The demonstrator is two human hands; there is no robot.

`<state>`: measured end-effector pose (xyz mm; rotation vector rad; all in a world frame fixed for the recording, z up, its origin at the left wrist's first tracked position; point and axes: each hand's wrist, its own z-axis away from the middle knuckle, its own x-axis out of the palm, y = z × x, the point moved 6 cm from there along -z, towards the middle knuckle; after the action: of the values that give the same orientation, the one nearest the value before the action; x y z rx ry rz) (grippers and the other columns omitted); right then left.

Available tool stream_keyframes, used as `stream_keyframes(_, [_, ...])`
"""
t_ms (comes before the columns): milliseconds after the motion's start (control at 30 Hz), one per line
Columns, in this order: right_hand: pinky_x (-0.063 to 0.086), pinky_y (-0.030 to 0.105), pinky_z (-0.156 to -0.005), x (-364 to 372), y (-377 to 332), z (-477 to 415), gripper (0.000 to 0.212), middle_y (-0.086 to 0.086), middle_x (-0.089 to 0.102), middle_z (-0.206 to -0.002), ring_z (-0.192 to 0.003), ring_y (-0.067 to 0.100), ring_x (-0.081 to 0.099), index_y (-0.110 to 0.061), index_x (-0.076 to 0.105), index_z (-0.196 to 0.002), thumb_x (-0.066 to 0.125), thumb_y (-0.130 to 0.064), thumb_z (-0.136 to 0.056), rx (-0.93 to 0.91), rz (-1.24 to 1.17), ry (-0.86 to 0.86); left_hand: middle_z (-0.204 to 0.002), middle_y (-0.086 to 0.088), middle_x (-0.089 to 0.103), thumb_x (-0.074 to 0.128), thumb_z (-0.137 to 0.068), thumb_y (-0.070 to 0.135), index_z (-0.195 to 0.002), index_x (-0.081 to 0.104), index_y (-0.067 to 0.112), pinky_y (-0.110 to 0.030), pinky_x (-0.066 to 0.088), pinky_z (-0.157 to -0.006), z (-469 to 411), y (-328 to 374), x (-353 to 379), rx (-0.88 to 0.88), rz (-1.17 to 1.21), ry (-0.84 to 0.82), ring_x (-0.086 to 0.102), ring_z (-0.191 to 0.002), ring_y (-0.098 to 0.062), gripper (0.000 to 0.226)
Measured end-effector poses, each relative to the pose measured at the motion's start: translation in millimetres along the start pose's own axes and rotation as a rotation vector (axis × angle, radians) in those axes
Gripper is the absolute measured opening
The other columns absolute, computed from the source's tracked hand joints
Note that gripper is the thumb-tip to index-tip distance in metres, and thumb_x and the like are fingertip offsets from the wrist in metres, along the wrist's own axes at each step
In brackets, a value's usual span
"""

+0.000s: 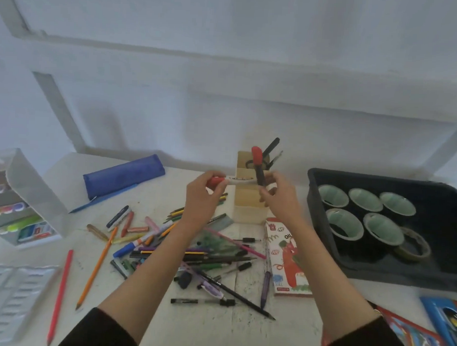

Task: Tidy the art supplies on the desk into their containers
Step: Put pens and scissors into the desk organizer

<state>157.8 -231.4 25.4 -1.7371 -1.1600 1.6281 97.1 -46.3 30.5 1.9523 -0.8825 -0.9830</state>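
Observation:
My left hand (pixel 200 197) grips a white marker with a red cap (pixel 238 180), held level above the desk. My right hand (pixel 279 198) holds a dark marker with a red cap (pixel 258 164) upright, just in front of the wooden pen holder (pixel 248 202). The two markers nearly touch. The holder stands at the back middle with scissors and a black pen inside. A heap of pencils, pens and markers (pixel 193 249) lies on the desk below my hands.
A blue pencil case (pixel 123 175) lies back left, beside an open clear box of paints (pixel 22 199). A dark tray (pixel 390 266) with tape rolls sits right. An oil pastel box (pixel 288 257) lies near the holder. Loose red pencil (pixel 60 296) and orange pencil (pixel 97 266) lie left.

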Motion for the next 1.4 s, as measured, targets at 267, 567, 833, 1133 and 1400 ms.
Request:
stream_keyframes(267, [0.046, 0.024, -0.085, 30, 2, -42, 0.029, 0.000, 0.066, -0.104, -0.093, 0.013, 0.060, -0.009, 0.061, -0.115, 0.063, -0.010, -0.086, -0.025, 0.154, -0.065, -0.087, -0.003, 0.066, 0.069, -0.083, 0.013, -0.095, 0.063, 0.011, -0.031, 0.053, -0.075, -37, -8, 41, -0.049, -0.162, -0.099, 0.058, -0.074, -0.014, 0.013])
stream_keyframes(567, [0.041, 0.020, -0.071, 38, 6, -24, 0.020, 0.002, 0.064, -0.094, -0.086, 0.015, 0.058, -0.012, 0.062, -0.110, 0.053, -0.012, -0.092, -0.056, 0.167, 0.018, -0.100, 0.002, 0.062, 0.057, -0.091, 0.011, -0.115, 0.062, 0.016, -0.004, 0.042, -0.056, -11, -21, 6, -0.162, -0.192, -0.339, 0.054, -0.072, -0.002, 0.025])
stream_keyframes(833, [0.033, 0.018, -0.102, 36, 1, 30, 0.037, 0.012, 0.054, -0.125, -0.117, 0.023, 0.050, -0.003, 0.057, -0.121, 0.053, 0.004, -0.086, -0.234, 0.178, 0.245, -0.093, 0.002, 0.069, 0.062, -0.089, 0.011, -0.098, 0.070, 0.016, -0.001, 0.038, -0.062, 55, -67, -96, -0.271, -0.306, -0.177, 0.060, -0.074, -0.006, 0.013])
stream_keyframes(1133, [0.035, -0.001, -0.085, 95, -16, 77, 0.021, 0.010, 0.067, -0.093, -0.088, 0.013, 0.059, -0.002, 0.071, -0.085, 0.061, 0.014, -0.076, -0.393, 0.070, 0.032, -0.083, 0.007, 0.069, 0.057, -0.082, -0.013, -0.085, 0.072, 0.015, -0.006, 0.040, -0.055, 150, -98, -149, -0.371, -0.258, 0.163, 0.057, -0.070, 0.002, 0.032])
stream_keyframes(1400, [0.034, -0.002, -0.081, 120, -15, 88, 0.023, 0.006, 0.068, -0.092, -0.086, 0.013, 0.059, -0.006, 0.072, -0.087, 0.060, 0.012, -0.078, -0.400, 0.099, -0.154, -0.088, 0.008, 0.064, 0.059, -0.080, -0.014, -0.087, 0.072, 0.015, -0.006, 0.041, -0.071, 157, -96, -149, -0.233, -0.322, 0.137, 0.055, -0.082, -0.002, 0.032])
